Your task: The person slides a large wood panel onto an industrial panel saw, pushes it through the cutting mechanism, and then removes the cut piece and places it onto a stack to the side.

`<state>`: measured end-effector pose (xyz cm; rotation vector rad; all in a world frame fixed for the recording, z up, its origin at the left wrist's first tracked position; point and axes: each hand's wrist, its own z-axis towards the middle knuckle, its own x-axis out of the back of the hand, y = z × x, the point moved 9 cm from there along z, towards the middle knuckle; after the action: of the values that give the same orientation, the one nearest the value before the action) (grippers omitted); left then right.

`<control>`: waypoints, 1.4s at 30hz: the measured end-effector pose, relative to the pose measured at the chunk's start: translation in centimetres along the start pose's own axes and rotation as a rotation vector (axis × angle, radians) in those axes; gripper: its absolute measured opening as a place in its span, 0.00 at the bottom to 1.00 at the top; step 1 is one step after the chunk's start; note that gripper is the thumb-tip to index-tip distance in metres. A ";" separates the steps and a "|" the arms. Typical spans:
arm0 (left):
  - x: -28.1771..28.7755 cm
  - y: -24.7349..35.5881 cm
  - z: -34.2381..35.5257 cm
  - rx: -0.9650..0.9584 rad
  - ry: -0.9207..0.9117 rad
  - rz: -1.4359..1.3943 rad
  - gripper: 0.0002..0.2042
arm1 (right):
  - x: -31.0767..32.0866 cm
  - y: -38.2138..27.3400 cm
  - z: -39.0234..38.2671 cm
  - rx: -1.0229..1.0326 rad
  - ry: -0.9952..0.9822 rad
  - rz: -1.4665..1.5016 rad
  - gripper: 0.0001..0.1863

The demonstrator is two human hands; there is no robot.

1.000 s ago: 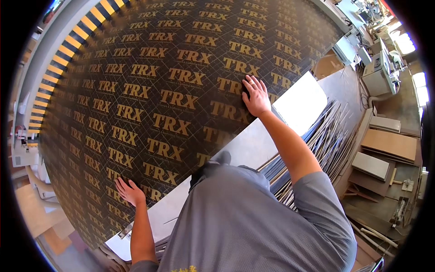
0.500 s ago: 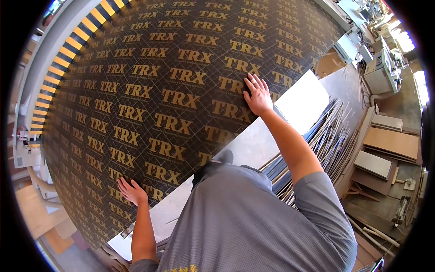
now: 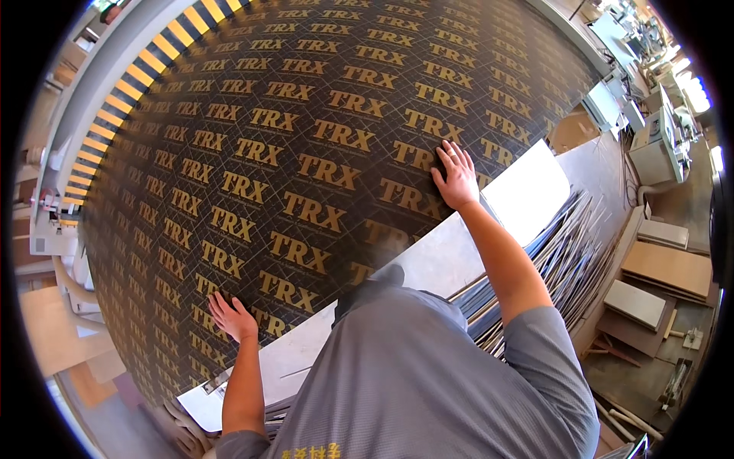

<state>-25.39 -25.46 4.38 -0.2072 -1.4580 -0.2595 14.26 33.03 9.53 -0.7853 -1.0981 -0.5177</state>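
A large dark brown film-faced board (image 3: 306,153) printed with repeated gold lettering fills most of the view and lies flat on a pale work surface (image 3: 428,260). My left hand (image 3: 232,316) presses flat on the board near its lower edge, fingers spread. My right hand (image 3: 456,175) rests palm down on the board's near edge further right, fingers apart. Neither hand holds anything; both lie on the board's top face.
A yellow-and-black striped machine edge (image 3: 130,84) runs along the board's far left. Thin strips (image 3: 566,245) are stacked to the right of the table. Wood offcuts and panels (image 3: 665,268) lie on the floor at right. Machines (image 3: 650,130) stand at upper right.
The board and both hands have crept slightly; my hands stay flat on the board in nearly the same places.
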 end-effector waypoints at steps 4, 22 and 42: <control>0.5 0.5 0.0 -0.005 -0.005 0.004 0.29 | 0.0 0.0 0.0 -0.007 -0.019 -0.007 0.31; 0.0 0.4 0.1 0.032 -0.057 0.017 0.29 | -0.9 0.1 0.0 -0.084 -0.125 -0.197 0.33; 0.5 0.7 0.0 0.017 -0.056 0.027 0.29 | -1.2 0.2 0.1 -0.079 -0.116 -0.190 0.34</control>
<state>-25.17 -24.84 4.87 -0.2213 -1.5114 -0.2211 13.92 33.22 8.37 -0.7919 -1.2733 -0.6853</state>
